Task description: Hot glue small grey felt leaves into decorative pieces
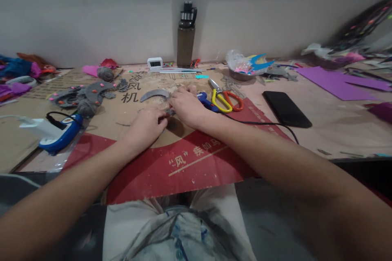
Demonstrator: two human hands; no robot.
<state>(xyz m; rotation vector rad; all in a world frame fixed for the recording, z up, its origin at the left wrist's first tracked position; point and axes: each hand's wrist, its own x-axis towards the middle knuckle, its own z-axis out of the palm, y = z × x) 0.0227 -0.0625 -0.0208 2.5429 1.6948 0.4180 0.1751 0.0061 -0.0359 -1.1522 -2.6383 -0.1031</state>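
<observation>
My left hand (147, 126) and my right hand (185, 106) meet over the red and brown cardboard sheet (183, 163). Both are closed in a pinch on a small grey piece (169, 111) held between them, too small to name. Just beyond the fingers lies a curved grey felt strip (154, 95). A blue tool (208, 102) with a black cable (263, 123) sits right behind my right hand.
Yellow scissors (221, 100) and orange scissors (234, 100) lie right of my hands, then a black phone (286, 109). A blue and white glue gun (59, 134) lies at left near grey felt shapes (82, 96). A bottle (186, 36) stands by the wall.
</observation>
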